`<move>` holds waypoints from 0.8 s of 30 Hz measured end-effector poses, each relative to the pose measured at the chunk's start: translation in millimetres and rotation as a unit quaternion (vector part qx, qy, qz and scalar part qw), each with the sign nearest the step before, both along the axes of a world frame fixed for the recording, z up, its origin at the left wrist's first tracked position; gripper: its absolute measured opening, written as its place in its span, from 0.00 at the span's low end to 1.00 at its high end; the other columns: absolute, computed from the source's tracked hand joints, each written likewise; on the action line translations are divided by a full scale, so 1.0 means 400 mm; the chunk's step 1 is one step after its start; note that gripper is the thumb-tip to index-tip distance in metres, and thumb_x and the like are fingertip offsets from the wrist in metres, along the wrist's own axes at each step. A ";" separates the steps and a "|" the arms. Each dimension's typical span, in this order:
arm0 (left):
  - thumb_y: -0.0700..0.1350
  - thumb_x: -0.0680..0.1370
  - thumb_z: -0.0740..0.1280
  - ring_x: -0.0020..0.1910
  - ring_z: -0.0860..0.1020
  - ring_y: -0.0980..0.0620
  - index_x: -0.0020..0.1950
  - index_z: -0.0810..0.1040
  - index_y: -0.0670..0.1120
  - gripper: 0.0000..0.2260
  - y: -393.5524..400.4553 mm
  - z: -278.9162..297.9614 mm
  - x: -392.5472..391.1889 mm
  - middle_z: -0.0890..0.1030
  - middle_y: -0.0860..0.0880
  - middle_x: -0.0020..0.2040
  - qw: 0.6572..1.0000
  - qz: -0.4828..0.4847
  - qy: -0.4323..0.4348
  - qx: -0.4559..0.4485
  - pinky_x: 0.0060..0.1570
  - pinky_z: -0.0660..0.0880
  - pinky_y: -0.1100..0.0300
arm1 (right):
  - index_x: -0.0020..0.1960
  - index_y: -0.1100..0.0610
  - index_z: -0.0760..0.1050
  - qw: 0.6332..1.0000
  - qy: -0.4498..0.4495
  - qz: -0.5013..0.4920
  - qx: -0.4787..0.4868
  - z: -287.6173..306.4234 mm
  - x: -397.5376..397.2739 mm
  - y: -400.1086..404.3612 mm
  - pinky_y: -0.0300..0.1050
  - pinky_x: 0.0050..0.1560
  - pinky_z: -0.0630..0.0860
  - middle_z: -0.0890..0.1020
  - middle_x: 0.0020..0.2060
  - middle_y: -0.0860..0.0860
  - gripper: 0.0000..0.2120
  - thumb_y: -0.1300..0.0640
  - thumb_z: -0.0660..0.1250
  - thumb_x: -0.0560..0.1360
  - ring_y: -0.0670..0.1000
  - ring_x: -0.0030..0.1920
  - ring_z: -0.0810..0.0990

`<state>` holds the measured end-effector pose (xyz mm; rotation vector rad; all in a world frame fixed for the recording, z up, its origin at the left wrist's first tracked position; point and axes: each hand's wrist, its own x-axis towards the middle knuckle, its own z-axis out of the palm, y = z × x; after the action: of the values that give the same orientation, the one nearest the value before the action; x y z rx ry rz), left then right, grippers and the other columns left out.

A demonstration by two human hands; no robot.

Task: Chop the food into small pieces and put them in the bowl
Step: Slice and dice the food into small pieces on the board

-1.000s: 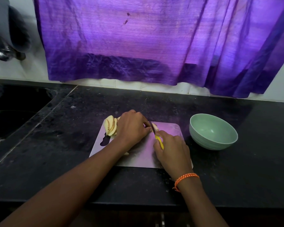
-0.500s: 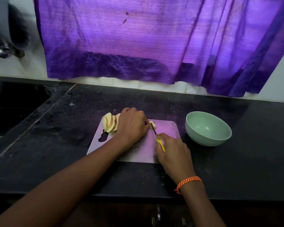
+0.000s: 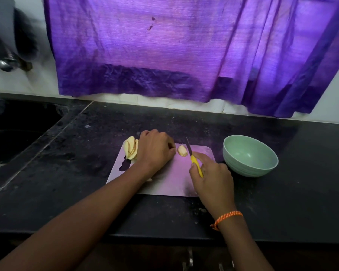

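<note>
A pale chopping board lies on the black counter. My left hand is curled over food at the board's far side; what it grips is hidden beneath it. Several pale slices fan out to its left. One cut slice lies free just right of my left hand. My right hand grips a yellow-handled knife, whose blade points away from me, right beside that free slice. A light green bowl stands empty to the right of the board.
A dark sink is set into the counter at the left, with a metal tap above it. A purple curtain hangs behind the counter. The counter's front edge runs below my arms.
The knife has moved right, away from my left hand, and a cut slice now lies free between them. The camera view shifted slightly.
</note>
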<state>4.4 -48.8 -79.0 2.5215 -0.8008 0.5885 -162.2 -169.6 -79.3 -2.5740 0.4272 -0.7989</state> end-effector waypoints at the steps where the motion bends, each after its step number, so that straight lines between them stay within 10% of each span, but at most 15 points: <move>1: 0.53 0.78 0.73 0.50 0.79 0.52 0.48 0.90 0.56 0.06 0.000 0.000 0.001 0.87 0.55 0.43 1.000 -0.001 0.004 0.001 0.59 0.70 0.51 | 0.69 0.42 0.76 1.000 0.017 0.001 -0.011 0.003 0.017 -0.001 0.53 0.42 0.78 0.83 0.40 0.55 0.20 0.45 0.62 0.78 0.61 0.43 0.80; 24: 0.56 0.77 0.73 0.56 0.76 0.53 0.49 0.89 0.61 0.05 -0.019 -0.006 0.005 0.86 0.59 0.45 0.999 -0.006 0.037 0.021 0.68 0.67 0.44 | 0.66 0.46 0.75 0.991 0.108 0.038 -0.068 -0.015 0.064 -0.009 0.53 0.44 0.78 0.82 0.46 0.54 0.15 0.47 0.58 0.82 0.57 0.46 0.78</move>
<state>6.3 -56.4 -81.5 2.5590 -0.8100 0.4746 -136.7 -173.4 -85.3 -2.7984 0.3477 -0.5413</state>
